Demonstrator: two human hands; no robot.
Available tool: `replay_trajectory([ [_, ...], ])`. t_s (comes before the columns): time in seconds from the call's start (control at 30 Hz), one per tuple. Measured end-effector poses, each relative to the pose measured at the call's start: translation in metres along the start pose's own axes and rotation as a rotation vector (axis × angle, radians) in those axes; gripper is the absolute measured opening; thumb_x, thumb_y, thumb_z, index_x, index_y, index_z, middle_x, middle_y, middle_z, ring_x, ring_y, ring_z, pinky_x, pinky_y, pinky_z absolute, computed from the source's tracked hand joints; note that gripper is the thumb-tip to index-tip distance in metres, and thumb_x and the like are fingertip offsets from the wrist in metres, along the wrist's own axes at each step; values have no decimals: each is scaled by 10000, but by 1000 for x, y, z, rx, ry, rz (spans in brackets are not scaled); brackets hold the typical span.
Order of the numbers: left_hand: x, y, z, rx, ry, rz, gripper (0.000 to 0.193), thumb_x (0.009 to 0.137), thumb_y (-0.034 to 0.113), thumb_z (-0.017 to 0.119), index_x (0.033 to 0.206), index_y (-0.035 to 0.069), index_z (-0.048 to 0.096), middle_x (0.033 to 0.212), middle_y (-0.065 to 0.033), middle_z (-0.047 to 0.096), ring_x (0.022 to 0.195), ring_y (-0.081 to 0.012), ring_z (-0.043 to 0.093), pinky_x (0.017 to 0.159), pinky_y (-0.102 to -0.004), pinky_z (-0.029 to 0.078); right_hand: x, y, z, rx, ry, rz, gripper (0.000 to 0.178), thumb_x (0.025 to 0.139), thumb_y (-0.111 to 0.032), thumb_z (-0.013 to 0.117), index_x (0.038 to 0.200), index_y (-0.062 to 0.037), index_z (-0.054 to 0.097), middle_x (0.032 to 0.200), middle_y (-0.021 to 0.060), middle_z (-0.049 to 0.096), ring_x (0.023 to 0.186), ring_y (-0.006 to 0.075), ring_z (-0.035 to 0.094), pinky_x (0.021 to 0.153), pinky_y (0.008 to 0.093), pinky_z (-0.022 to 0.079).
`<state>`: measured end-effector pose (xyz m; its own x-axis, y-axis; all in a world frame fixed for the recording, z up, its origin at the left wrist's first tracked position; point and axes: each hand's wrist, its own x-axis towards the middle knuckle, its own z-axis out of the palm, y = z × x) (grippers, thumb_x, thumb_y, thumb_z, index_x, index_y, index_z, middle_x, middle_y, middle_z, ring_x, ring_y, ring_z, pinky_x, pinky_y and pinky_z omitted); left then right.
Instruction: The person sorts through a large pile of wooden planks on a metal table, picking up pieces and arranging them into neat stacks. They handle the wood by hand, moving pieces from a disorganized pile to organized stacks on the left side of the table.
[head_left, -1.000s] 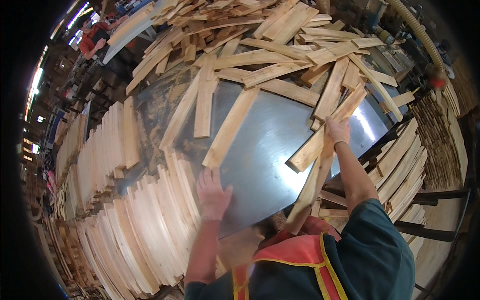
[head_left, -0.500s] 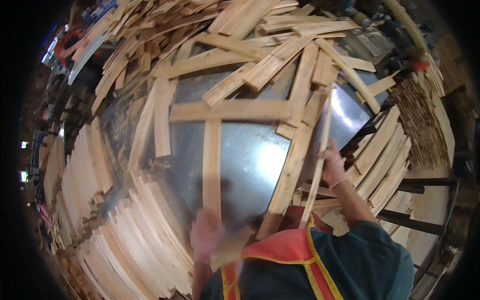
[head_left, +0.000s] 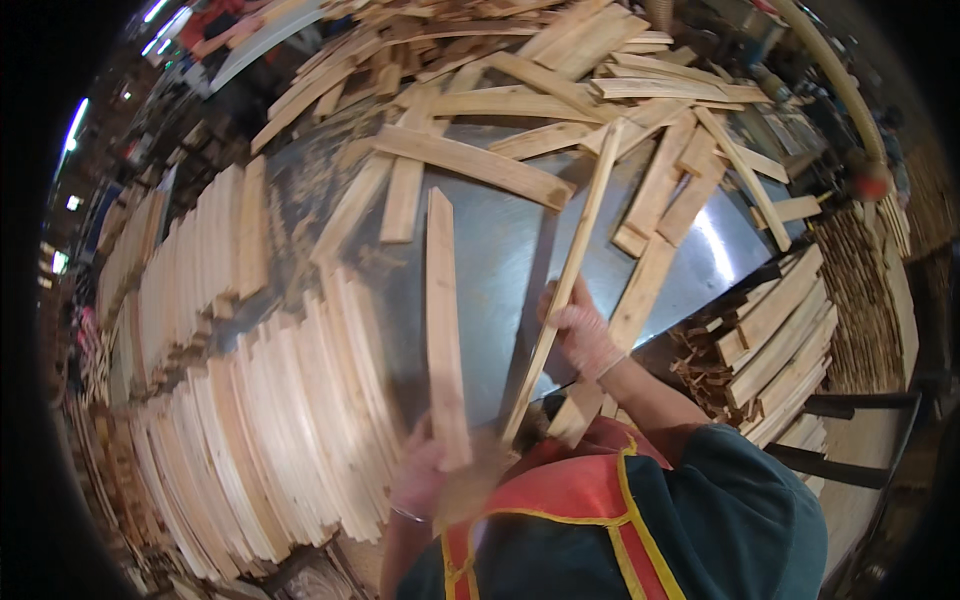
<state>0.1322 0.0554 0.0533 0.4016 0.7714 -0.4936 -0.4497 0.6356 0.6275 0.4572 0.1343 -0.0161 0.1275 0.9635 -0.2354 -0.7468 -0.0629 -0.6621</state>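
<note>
My right hand (head_left: 583, 335), in a light glove, grips a thin wooden slat (head_left: 572, 258) that stands on edge across the shiny metal table (head_left: 500, 250). My left hand (head_left: 432, 478), blurred, holds the near end of a second, flatter wooden slat (head_left: 441, 310) lying lengthwise on the table. Both slats point away from me toward a loose heap of slats (head_left: 560, 90) at the far side.
Neat rows of stacked slats (head_left: 280, 430) line the table's left edge, with more stacks (head_left: 170, 290) beyond. Further bundles of slats (head_left: 790, 330) sit lower at the right. A thick hose (head_left: 840, 90) curves at the upper right.
My right hand has drawn the thin slat toward the table's middle. My left hand has taken hold of the near end of the flat slat. My view swung left.
</note>
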Motion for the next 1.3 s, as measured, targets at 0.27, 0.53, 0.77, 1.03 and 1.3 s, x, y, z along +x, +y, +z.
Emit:
replay_trajectory([
  [0.27,-56,-26,-41,1071,189,-151,619,911,217,749,1466,42,538,1158,-104,722,1003,-271,721,855,-364,568,-25,155,76,-881,-348,605,602,943,-180,647,1495,5,495,1279,204,649,1112,301,658,1000,396,534],
  [0.53,19,-77,-121,2320,835,441,799,825,310,733,1542,82,464,1535,-185,473,1463,-421,392,1205,-587,319,-3,93,115,-1348,-986,329,512,947,-363,681,1328,-39,571,1085,248,678,1020,437,665,924,491,531],
  [0.77,27,-52,-66,2118,693,403,892,815,304,765,1605,74,419,1636,-195,395,1522,-438,344,1235,-599,302,-25,-80,-80,-2440,-1086,-163,507,935,-299,622,1428,-193,566,1363,135,614,1339,359,550,1154,541,404],
  [1.03,109,-53,31,1026,678,532,760,890,192,784,1559,12,471,1589,-236,449,1466,-382,456,1180,-465,420,96,-76,25,-1923,-580,104,820,793,-622,772,1373,-58,636,1223,207,688,1135,398,672,995,493,542],
  [1.3,180,-5,62,308,586,189,477,912,78,720,1366,6,594,1128,-62,699,979,-137,687,829,-304,579,244,-72,147,-1503,-854,-783,686,888,-517,731,1417,-95,613,1269,201,706,1199,418,651,1036,484,526],
])
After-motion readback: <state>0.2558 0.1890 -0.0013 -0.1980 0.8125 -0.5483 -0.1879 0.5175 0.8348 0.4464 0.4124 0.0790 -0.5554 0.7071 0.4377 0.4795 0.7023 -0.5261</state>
